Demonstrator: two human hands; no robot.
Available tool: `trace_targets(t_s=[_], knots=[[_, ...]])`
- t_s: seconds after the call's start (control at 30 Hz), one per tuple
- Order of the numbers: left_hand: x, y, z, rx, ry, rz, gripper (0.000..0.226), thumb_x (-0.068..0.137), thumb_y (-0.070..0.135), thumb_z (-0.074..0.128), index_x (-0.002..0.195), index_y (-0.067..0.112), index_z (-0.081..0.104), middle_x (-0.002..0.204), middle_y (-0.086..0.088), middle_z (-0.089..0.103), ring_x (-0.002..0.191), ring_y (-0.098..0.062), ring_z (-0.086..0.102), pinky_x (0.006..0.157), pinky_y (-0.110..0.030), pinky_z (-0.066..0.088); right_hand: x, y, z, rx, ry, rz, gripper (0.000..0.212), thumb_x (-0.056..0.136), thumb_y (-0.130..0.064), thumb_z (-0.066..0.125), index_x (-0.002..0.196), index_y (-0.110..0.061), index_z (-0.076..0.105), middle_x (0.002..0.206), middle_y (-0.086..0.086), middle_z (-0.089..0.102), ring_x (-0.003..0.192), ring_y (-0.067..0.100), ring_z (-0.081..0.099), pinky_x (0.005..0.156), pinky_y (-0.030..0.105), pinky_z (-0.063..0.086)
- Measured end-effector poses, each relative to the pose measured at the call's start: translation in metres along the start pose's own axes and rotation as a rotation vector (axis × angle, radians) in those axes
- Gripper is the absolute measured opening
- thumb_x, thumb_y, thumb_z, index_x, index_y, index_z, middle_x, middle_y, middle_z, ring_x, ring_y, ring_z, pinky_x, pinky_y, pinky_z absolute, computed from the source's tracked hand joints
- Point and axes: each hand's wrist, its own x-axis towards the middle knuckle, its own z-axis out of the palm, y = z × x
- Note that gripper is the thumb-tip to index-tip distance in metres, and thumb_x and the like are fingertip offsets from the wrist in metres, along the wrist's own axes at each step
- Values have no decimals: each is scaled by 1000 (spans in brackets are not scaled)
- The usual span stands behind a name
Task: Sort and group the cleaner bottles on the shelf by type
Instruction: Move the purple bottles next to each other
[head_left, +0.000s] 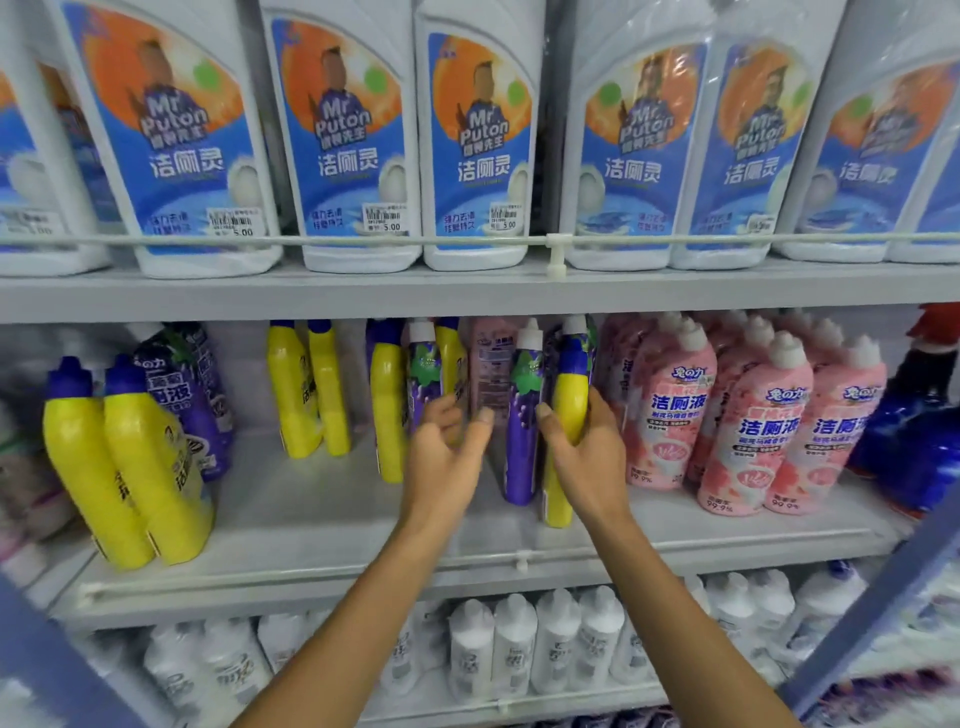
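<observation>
Head view, the only one: we face the middle shelf (311, 509), where the cleaner types stand mixed in the centre. Our right hand (587, 457) wraps its fingers (597, 415) & thumb round a yellow bottle (569, 400) w/ a blue cap. The bottle is upright, base on or just above the shelf, can't tell which. Our left hand (447, 452) is open, fingers loosely curved, holding nothing as far as the blur lets us see, thumb tip close to a pink bottle (488, 364) turned label-back. Btwn the two hands stands a purple bottle (522, 447) w/ a white cap, upright, just beside the yellow one. The key relation, we judge: the yellow bottle's own kind, i.e. the back yellow pair (306, 395) and the front yellow pair (119, 467), lies left of our right hand, past the left hand, while the pink group (753, 426) sits just to the right. So the held bottle prob. has to travel leftward, long axis kept vertical, lifted clear of the purple bottle. The left hand is nearer the stray pink bottle, which belongs on the right. Sorting looks far from done: more purple bottles (192, 384) stand behind the front yellow pair.
</observation>
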Motion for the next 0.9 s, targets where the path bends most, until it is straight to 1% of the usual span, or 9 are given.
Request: trace_targets(t_s=[0.1,0.13,0.2,0.33,0.47,0.57,0.7,0.8,0.9], knots=[[14,2,34,11,-33,16,42,93,33,76,128,26,54,108,22,63,97,16,61,89,-12,51,3,14,6,-99,17,-57,41,90,-32,75,126,-19,59,111,2,67,99,18,62,78,24,44],[19,3,44,22,-32,16,45,91,36,77,128,24,56,109,18,66,97,14,63,94,-20,54,3,16,6,-123,16,-67,43,90,-29,75,127,-17,58,113,4,66,99,20,61,78,24,44],[32,3,60,99,-15,13,59,83,47,76,133,22,56,119,6,70,109,-5,67,101,-35,54,4,18,2,-120,0,-75,39,89,-23,74,124,-17,59,107,4,67,92,19,61,71,21,41],[43,5,80,181,-4,31,43,84,23,76,122,12,60,107,1,69,99,-20,66,84,-28,51,5,17,-10,-118,-48,-101,28,85,-16,73,107,-22,59,91,2,67,77,18,62,62,23,40],[41,-1,84,172,23,49,32,81,10,76,110,9,61,98,-5,70,92,-25,69,77,-29,55,3,18,-18,-137,-106,-98,36,84,-20,77,106,-34,52,88,-4,67,76,12,62,61,15,41],[32,-1,65,111,50,73,31,83,7,76,109,16,61,94,3,69,82,-10,66,67,-8,48,2,26,-19,-162,-117,-46,30,85,-28,79,108,-23,60,81,-5,65,72,15,60,61,21,40],[12,-4,12,37,79,104,32,74,15,76,102,29,67,90,6,78,82,-14,74,74,-29,60,-9,23,-9,-93,-138,-36,20,84,-19,79,99,-14,67,69,-9,60,62,2,56,56,9,39],[-9,4,-41,-49,137,105,34,82,-5,77,101,22,69,89,11,79,81,-6,73,72,-20,57,-25,8,16,-15,-231,-95,21,84,-25,82,96,-16,66,66,-6,59,59,3,51,53,12,38],[-30,15,-100,-105,200,157,33,86,-10,74,110,13,70,96,6,80,85,-5,72,76,-16,55,-38,-12,57,37,-354,-157,21,85,-24,82,98,-18,67,66,-14,58,62,-5,56,57,6,37]])
